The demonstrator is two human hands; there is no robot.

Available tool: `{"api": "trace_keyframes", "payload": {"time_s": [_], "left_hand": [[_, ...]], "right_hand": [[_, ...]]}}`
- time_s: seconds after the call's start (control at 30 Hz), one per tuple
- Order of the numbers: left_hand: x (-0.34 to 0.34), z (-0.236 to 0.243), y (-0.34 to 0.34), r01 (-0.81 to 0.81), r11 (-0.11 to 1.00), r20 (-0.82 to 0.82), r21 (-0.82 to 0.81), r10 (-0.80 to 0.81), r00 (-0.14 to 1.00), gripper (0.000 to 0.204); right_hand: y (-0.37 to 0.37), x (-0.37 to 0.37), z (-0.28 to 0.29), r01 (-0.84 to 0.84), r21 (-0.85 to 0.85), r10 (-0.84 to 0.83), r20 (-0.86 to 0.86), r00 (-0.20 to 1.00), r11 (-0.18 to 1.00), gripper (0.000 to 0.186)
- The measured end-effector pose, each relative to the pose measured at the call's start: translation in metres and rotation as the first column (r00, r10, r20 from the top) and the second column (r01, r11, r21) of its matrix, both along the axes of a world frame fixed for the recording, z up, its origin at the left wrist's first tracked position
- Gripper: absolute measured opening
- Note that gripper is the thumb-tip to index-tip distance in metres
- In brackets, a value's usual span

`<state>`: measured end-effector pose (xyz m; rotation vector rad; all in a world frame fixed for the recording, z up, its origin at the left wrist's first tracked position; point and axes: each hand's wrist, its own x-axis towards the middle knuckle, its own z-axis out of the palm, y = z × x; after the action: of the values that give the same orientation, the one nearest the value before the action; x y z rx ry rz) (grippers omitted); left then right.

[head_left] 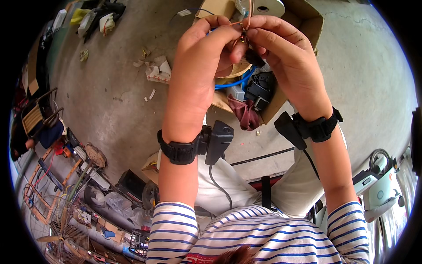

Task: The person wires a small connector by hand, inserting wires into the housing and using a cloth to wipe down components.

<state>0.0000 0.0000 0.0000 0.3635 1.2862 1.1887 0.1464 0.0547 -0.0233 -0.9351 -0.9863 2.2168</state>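
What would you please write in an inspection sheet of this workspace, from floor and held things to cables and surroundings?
Surface: grey floor, visibly marked.
Things in hand: thin copper-coloured wire at the fingertips; its ends unclear.
Clutter: cardboard box with dark red cloth; paper scraps left of it.
Hands: left hand and right hand, both pinching the wire close together.
Cables: blue cable at the box; black cord from each wrist device.
Surroundings: caged fan lower left, white machine right.

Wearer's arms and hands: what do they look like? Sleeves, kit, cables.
Left hand and right hand: both ungloved. Each wrist has a black strap carrying a black, wedge-like module with a thin dark cable. Short sleeves, white with dark blue horizontal stripes; forearms bare otherwise.
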Motion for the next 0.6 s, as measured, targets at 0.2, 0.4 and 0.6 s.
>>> {"api": "trace_keyframes", "payload": {"time_s": [0.2,0.4,0.6], "left_hand": [[0.0075,0.0023,-0.0001,0.008,1.0,-0.112,-0.008,-0.009,0.994,0.017],[0.0085,0.0027,0.0004,0.095,0.995,-0.086,0.005,-0.094,0.992,0.029],[0.0097,-0.002,-0.0022,0.188,0.982,-0.197,-0.013,-0.187,0.963,0.039]], "right_hand": [[-0.0055,-0.0076,0.0019,0.145,-0.032,-0.147,-0.104,0.984,0.989,0.02],[-0.0023,-0.0047,0.0022,0.12,-0.064,-0.124,-0.055,0.991,0.991,0.013],[-0.003,-0.0035,-0.0012,0.123,-0.125,-0.124,-0.002,0.992,0.985,0.006]]}}
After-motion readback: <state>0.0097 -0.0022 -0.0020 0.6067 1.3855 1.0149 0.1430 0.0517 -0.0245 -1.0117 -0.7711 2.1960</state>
